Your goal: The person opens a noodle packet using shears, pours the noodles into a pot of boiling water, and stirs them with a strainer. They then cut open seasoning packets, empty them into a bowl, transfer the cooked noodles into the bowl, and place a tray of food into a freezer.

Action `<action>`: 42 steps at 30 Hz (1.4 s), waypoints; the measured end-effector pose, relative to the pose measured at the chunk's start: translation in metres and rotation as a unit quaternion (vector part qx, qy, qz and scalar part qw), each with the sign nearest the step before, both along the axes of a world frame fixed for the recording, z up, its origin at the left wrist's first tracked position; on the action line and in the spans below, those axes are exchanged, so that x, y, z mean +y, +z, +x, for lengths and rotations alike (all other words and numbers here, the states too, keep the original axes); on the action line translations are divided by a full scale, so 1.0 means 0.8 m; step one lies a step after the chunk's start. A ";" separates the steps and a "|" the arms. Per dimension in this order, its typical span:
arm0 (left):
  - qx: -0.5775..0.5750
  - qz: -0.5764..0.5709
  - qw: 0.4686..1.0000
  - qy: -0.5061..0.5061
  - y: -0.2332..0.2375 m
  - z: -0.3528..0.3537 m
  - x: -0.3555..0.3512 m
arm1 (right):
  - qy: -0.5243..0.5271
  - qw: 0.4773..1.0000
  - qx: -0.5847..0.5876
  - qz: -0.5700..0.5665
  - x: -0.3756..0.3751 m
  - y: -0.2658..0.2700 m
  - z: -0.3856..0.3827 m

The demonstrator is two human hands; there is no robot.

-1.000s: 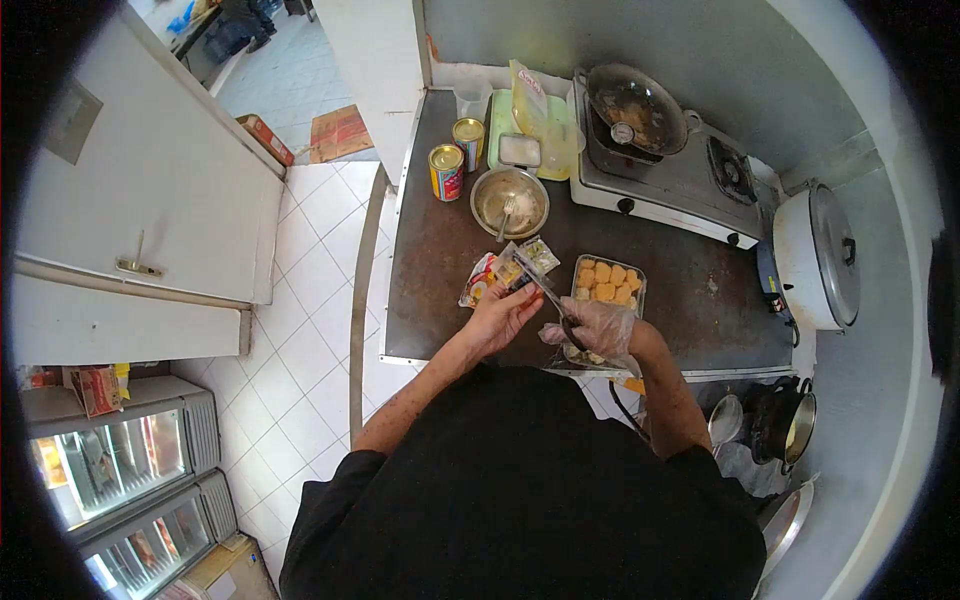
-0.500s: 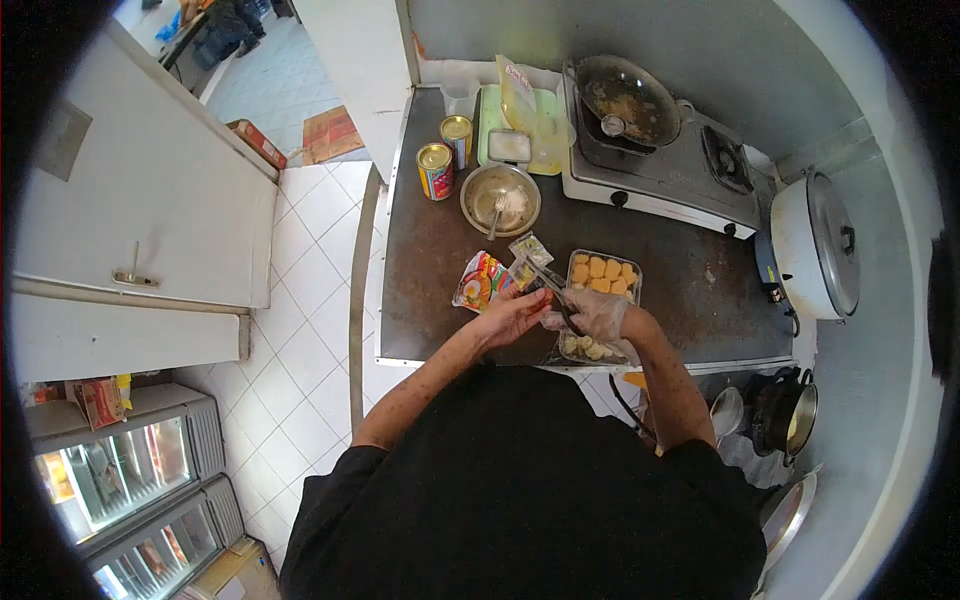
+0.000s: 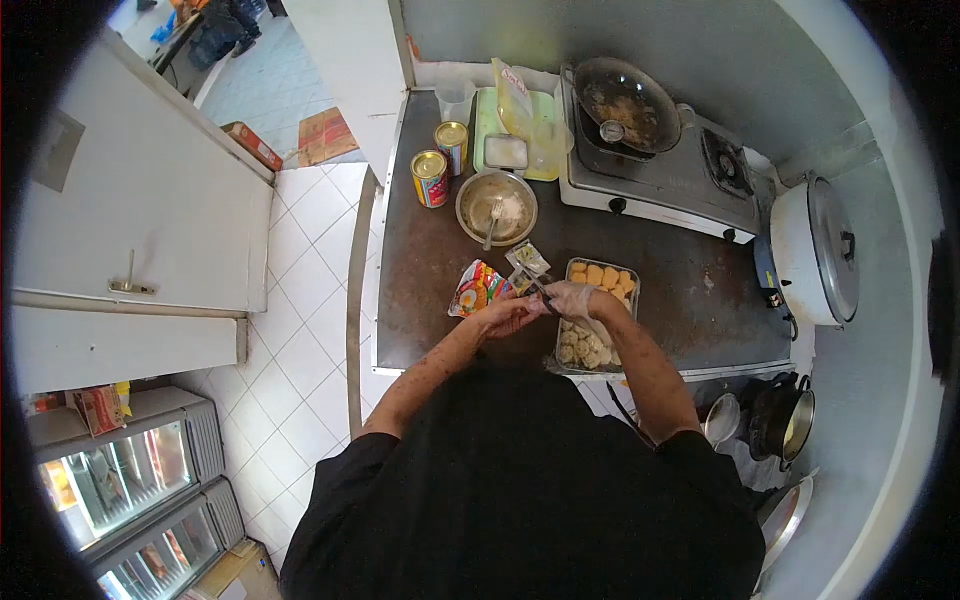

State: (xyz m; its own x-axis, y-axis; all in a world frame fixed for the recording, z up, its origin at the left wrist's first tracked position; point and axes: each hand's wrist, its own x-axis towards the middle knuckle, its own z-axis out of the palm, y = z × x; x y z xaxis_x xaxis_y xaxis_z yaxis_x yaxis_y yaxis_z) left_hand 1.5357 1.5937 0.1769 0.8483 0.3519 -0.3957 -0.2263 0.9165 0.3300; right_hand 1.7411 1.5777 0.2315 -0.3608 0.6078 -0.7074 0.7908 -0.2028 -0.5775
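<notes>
From the head view, your left hand point(image 3: 508, 316) is bare, with its fingers curled together and pinching the near edge of the sachet point(image 3: 527, 259) just above the counter point(image 3: 430, 300). The sachet sits in front of both hands, between the noodle packet point(image 3: 477, 289) and the tray point(image 3: 628, 300). Its long axis runs away from you, tilted slightly right, and its far end points toward the bowl point(image 3: 497, 207).

Your right hand point(image 3: 577, 298) is gloved and closed around the handles of the scissors point(image 3: 538, 287). The scissors' long axis runs from that hand up and left, with the tips pointing at the sachet. The picture is too small to tell whether the blades are open or closed. The two hands nearly touch.

A fork rests in the bowl. Two cans point(image 3: 430, 178) stand left of it. Farther back are the wok point(image 3: 625, 100) on the stove point(image 3: 690, 185) and, at the right edge, a white cooker point(image 3: 820, 250).
</notes>
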 end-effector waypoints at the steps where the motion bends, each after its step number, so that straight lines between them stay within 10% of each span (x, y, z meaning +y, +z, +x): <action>1: 0.011 -0.024 1.000 -0.012 -0.013 -0.001 0.005 | -0.022 0.997 0.068 0.019 0.000 -0.012 -0.001; 5: -0.007 -0.048 0.999 -0.021 -0.034 -0.012 0.010 | -0.096 0.994 -0.003 -0.043 0.005 0.086 -0.031; 6: 0.021 -0.060 0.998 -0.023 -0.021 -0.020 0.009 | -0.074 0.996 0.025 0.053 -0.001 -0.022 -0.003; 11: 0.049 -0.058 0.997 0.016 0.035 -0.058 0.014 | -0.076 0.985 -0.037 0.149 -0.041 -0.011 -0.021; 14: -0.040 0.046 0.994 0.088 0.076 -0.058 0.056 | -0.067 0.975 -0.201 0.060 -0.049 -0.021 -0.068; 18: 0.144 0.251 0.949 0.128 0.136 -0.037 0.136 | -0.016 0.962 -0.262 0.078 -0.053 -0.011 -0.109; 28: 0.341 0.387 0.855 0.058 0.037 0.015 0.243 | -0.005 0.970 -0.208 0.130 -0.039 0.042 -0.135; 31: 0.511 0.710 0.470 -0.117 -0.007 0.032 0.259 | -0.075 0.967 -0.179 0.164 -0.006 0.067 -0.121; 32: 0.505 0.629 0.586 -0.081 -0.010 0.037 0.256 | -0.110 0.960 -0.151 0.210 0.005 0.065 -0.105; 33: 0.504 0.630 0.585 -0.082 -0.019 0.039 0.257 | -0.131 0.938 -0.155 0.282 0.023 0.047 -0.085; 35: 0.505 0.729 0.434 -0.156 -0.040 0.041 0.256 | -0.184 0.893 -0.155 0.381 0.072 0.039 -0.054; 40: 0.505 0.742 0.416 -0.147 0.011 0.052 0.231 | -0.192 0.843 -0.112 0.489 0.181 0.033 -0.026; 42: 0.495 0.762 0.391 -0.147 0.016 0.049 0.230 | -0.041 0.923 -0.215 0.316 0.209 0.036 -0.028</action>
